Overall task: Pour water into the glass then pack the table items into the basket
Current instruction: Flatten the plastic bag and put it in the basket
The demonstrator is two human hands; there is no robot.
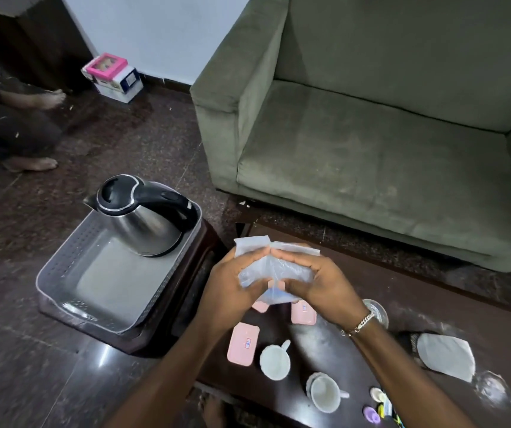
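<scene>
Both hands grip a clear plastic sachet (274,267) above the dark table (479,319); my left hand (235,288) holds its left side, my right hand (322,282) its right. A steel kettle (146,220) with a black lid stands in the grey basket (62,273), which rests on a stool to the left. On the table lie pink lidded boxes (243,344), two white cups (274,362) (325,393), a glass (379,312) partly hidden by my right wrist, and another glass (493,389) at the right edge.
A grey folded cloth (447,355) lies on the table's right part. Small coloured items (377,409) sit by the near edge. A green sofa (371,134) stands behind the table. A person's bare feet (31,163) and stacked boxes (113,77) are on the floor at left.
</scene>
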